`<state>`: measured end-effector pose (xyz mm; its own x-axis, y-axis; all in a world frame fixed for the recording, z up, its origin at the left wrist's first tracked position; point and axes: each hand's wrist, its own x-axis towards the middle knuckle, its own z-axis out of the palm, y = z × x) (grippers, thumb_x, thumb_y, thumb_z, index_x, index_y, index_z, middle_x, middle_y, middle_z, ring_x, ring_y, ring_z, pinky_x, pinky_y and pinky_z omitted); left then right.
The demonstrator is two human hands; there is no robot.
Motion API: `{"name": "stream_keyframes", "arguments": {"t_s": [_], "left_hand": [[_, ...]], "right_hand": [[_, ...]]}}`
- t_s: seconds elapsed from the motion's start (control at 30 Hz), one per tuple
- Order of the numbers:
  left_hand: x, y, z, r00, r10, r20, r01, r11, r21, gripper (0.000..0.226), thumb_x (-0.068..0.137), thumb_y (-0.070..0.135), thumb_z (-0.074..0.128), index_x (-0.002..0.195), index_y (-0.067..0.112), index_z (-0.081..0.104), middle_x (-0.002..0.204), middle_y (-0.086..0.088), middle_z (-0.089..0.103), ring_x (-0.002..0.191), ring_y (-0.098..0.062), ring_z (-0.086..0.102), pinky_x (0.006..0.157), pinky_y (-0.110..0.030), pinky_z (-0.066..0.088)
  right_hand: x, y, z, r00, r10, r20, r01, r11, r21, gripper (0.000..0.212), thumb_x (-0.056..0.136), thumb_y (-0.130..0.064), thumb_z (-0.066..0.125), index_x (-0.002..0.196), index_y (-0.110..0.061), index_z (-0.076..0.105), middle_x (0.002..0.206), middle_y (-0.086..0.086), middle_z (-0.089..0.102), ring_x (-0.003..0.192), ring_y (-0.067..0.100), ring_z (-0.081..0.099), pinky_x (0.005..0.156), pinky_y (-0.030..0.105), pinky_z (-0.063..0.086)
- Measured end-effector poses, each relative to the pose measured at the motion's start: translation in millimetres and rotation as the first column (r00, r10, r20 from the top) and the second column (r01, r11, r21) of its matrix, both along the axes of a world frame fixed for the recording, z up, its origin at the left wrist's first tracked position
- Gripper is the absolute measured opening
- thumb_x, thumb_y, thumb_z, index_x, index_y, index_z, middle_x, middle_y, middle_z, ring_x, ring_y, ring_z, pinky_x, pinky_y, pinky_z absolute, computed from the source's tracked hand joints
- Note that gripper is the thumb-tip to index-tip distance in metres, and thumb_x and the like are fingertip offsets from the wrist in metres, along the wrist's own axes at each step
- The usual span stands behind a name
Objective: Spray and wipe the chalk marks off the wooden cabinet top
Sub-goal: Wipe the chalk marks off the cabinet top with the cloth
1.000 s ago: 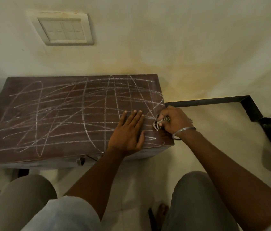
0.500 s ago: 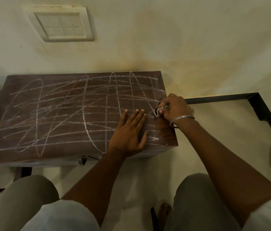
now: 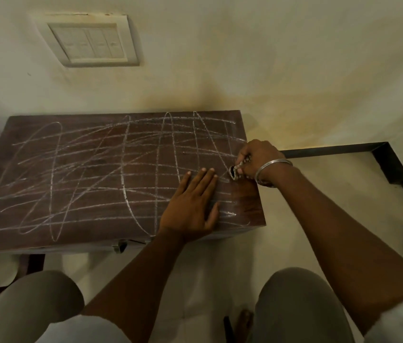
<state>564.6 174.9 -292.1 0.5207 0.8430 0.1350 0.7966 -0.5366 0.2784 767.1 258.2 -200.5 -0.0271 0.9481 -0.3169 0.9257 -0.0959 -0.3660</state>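
Head cam, frame read as a dial. Wall (image 3: pixel 270 58), cream w/ a yellowish stain, fills 10 to 2 o'clock. Pale floor (image 3: pixel 319 194) runs from 3 down to 6, w/ a black trim strip (image 3: pixel 331 149) at 3 where wall meets floor. Cabinet top (image 3: pixel 247 199), dark wood, lies from centre out to 9, back edge against the wall. Chalk marks (image 3: pixel 126 169) cover nearly all of it: white loops and crossing lines, edge to edge, none looks wiped. My view shows both knees, left knee (image 3: pixel 34 298) at 7, right knee (image 3: pixel 299 300) at 5, bare foot (image 3: pixel 243 320) between them at 6. Switch plate (image 3: pixel 89 40) on the wall at 11. Left hand (image 3: pixel 193 201) at dial centre, flat on the top, palm down, fingers straight and together, thumb out; grasps nothing. Right hand (image 3: pixel 257 157) sits at its 1 o'clock, over the top's rt edge, fingers curled, pinching a small stub (image 3: pixel 233 173), whitish w/ a dark patch, tip touching the wood just beside the left fingertips. Can't tell what the stub is. Metal bangle (image 3: pixel 272 164) on the rt wrist.
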Motion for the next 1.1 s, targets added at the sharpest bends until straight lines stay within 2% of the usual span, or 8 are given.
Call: {"name": "stream_keyframes", "arguments": {"t_s": [0.13, 0.23, 0.4, 0.57, 0.63, 0.73, 0.9, 1.1], "left_hand": [[1, -4, 4, 1.000, 0.015, -0.024, -0.014, 0.998, 0.060, 0.065, 0.098, 0.044, 0.034, 0.145, 0.001, 0.047, 0.155, -0.017, 0.042, 0.146, -0.030, 0.035, 0.121, -0.051, 0.025], [1, -12, 8, 0.998, 0.011, -0.060, -0.002, 0.987, 0.162, 0.048, 0.096, 0.039, 0.038, 0.116, 0.002, 0.061, 0.123, -0.019, 0.059, 0.111, -0.034, 0.055, 0.100, -0.047, 0.041], [2, -13, 13, 0.999, -0.001, -0.040, 0.009, 0.980, 0.199, 0.027, 0.095, 0.035, 0.042, 0.089, 0.011, 0.053, 0.088, -0.009, 0.050, 0.080, -0.026, 0.043, 0.074, -0.041, 0.038], [2, -13, 14, 0.998, 0.022, -0.055, -0.013, 0.987, 0.163, 0.031, 0.095, 0.036, 0.042, 0.097, 0.009, 0.057, 0.100, -0.012, 0.054, 0.088, -0.028, 0.047, 0.080, -0.042, 0.040], [2, -12, 15, 0.997, 0.038, -0.063, -0.030, 0.993, 0.117, 0.039, 0.095, 0.038, 0.042, 0.108, 0.006, 0.060, 0.113, -0.015, 0.057, 0.099, -0.030, 0.051, 0.091, -0.044, 0.042], [3, -11, 18, 0.997, 0.036, -0.075, -0.031, 0.998, 0.063, 0.046, 0.095, 0.039, 0.040, 0.118, 0.004, 0.060, 0.124, -0.017, 0.057, 0.109, -0.032, 0.053, 0.100, -0.045, 0.040], [2, -10, 19, 0.995, 0.057, -0.079, -0.056, 0.998, 0.014, 0.052, 0.095, 0.041, 0.039, 0.126, 0.003, 0.058, 0.130, -0.016, 0.056, 0.117, -0.032, 0.051, 0.107, -0.045, 0.039], [2, -10, 18, 0.994, 0.065, -0.087, -0.065, 0.998, -0.007, 0.060, 0.097, 0.044, 0.036, 0.134, 0.000, 0.056, 0.136, -0.018, 0.055, 0.125, -0.031, 0.050, 0.113, -0.046, 0.037]], "right_hand": [[-6, 8, 4, 0.999, -0.043, 0.008, 0.042, 0.998, 0.046, 0.021, 0.075, -0.020, 0.079, 0.069, -0.032, 0.064, 0.096, -0.004, 0.069, 0.091, 0.022, 0.064, 0.078, 0.033, 0.054], [-13, 4, -3, 0.994, -0.109, 0.012, 0.104, 0.977, 0.184, 0.023, 0.075, -0.018, 0.079, 0.068, -0.033, 0.062, 0.099, -0.001, 0.069, 0.093, 0.025, 0.064, 0.076, 0.033, 0.052], [-5, 5, 8, 0.999, 0.026, 0.048, -0.024, 0.998, -0.058, 0.015, 0.076, -0.019, 0.080, 0.075, -0.029, 0.068, 0.096, -0.001, 0.071, 0.091, 0.022, 0.065, 0.081, 0.033, 0.055], [-12, 2, -13, 0.994, -0.112, -0.001, 0.110, 0.967, 0.231, 0.016, 0.077, -0.015, 0.077, 0.072, -0.029, 0.069, 0.094, 0.001, 0.064, 0.096, 0.029, 0.058, 0.076, 0.040, 0.054], [-10, 6, -11, 0.995, -0.099, -0.025, 0.102, 0.975, 0.197, 0.018, 0.076, -0.015, 0.078, 0.071, -0.029, 0.068, 0.094, 0.002, 0.066, 0.095, 0.028, 0.060, 0.079, 0.041, 0.055], [-6, 24, 5, 1.000, 0.004, 0.013, -0.003, 0.998, -0.070, 0.023, 0.074, -0.015, 0.080, 0.065, -0.031, 0.066, 0.092, 0.002, 0.072, 0.088, 0.024, 0.066, 0.082, 0.038, 0.057], [-17, 37, -4, 0.991, -0.129, 0.026, 0.123, 0.977, 0.177, 0.028, 0.078, -0.019, 0.077, 0.062, -0.033, 0.060, 0.092, -0.002, 0.071, 0.089, 0.024, 0.066, 0.079, 0.038, 0.057], [-7, 56, 9, 0.994, 0.087, 0.058, -0.074, 0.976, -0.205, 0.023, 0.074, -0.015, 0.081, 0.066, -0.030, 0.066, 0.085, 0.001, 0.070, 0.081, 0.020, 0.064, 0.074, 0.032, 0.053]]}}
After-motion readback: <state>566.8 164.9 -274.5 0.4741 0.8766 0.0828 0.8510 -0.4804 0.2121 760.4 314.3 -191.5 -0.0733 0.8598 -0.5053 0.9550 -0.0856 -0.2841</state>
